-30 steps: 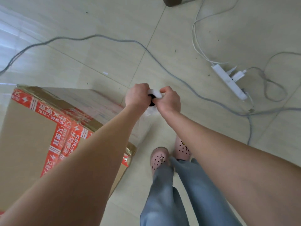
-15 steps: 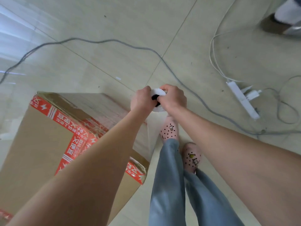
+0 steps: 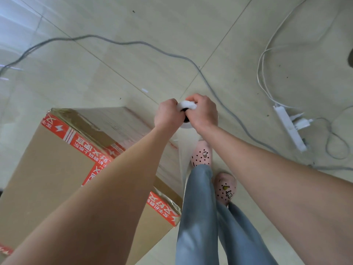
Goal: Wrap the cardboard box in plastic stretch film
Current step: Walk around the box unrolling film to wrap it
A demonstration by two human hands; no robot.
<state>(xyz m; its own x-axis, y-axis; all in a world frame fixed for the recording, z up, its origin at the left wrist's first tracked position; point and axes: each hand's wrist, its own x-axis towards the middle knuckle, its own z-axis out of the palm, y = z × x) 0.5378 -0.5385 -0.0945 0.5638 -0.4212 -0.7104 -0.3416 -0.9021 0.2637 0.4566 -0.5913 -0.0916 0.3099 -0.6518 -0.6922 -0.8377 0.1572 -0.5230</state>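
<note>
A large cardboard box [image 3: 47,165] with red printed tape stands on the floor at the lower left. Its far side shows a sheen of clear film. My left hand [image 3: 167,115] and my right hand [image 3: 203,113] both grip the top end of an upright white roll of stretch film [image 3: 187,107], held out past the box's far right corner. A sheet of clear film [image 3: 181,150] hangs down from the roll beside the box's right side. The roll's lower part is hidden behind my hands and arms.
A grey cable [image 3: 133,43] snakes across the tiled floor beyond the box. A white power strip [image 3: 290,129] with plugs and white and grey cords lies at the right. My feet in pink shoes [image 3: 202,153] stand just right of the box.
I have stepped along the box's right side; the box has come nearer and more central. Both hands keep their grip on the roll. A person's foot seen at top right has left view.
</note>
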